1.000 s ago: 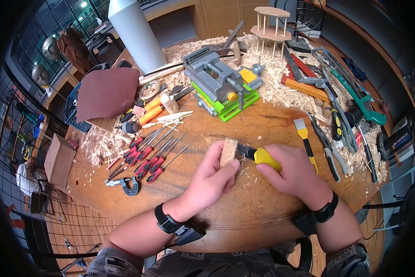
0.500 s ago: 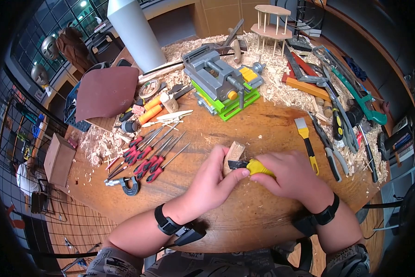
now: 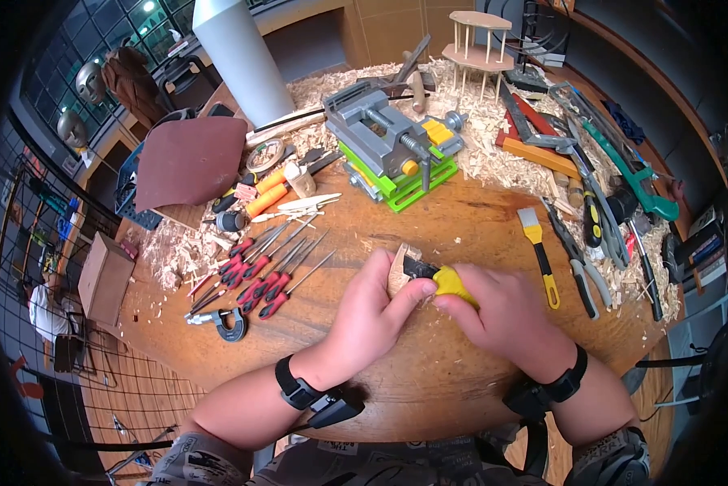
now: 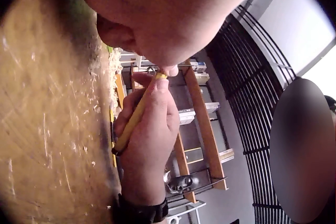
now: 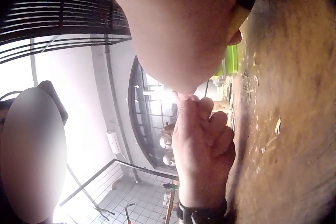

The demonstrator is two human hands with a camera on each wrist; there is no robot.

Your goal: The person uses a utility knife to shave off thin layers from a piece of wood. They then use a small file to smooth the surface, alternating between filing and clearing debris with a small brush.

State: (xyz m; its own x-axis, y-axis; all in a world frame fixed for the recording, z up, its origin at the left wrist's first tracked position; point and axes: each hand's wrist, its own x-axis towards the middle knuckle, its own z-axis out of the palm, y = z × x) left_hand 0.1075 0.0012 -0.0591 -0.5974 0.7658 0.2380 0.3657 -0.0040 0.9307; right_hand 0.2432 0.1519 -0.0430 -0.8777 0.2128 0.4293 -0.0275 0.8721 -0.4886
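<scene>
In the head view my left hand (image 3: pixel 362 316) grips a small wooden block (image 3: pixel 397 277) over the front middle of the bench. My right hand (image 3: pixel 510 312) has its fingers wrapped round a yellow utility knife (image 3: pixel 456 285). The knife's dark blade (image 3: pixel 419 269) lies across the block's upper right face, and my left thumb touches the knife close to where blade and handle meet. Seen from the left wrist, the yellow handle (image 4: pixel 137 119) runs through the right fist. The right wrist view shows the left hand's curled fingers (image 5: pixel 219 129), with the block hidden there.
Behind the hands stands a grey and green vise (image 3: pixel 380 138). Red-handled files (image 3: pixel 255 285) and a micrometer (image 3: pixel 229 325) lie to the left. A yellow-handled scraper brush (image 3: pixel 534 235) and pliers (image 3: pixel 578 267) lie to the right. Wood shavings (image 3: pixel 477 138) cover the back.
The knife came left from beside the block onto its face, and the left thumb moved to the knife. Since half a second ago, block and blade have tilted and shifted slightly up.
</scene>
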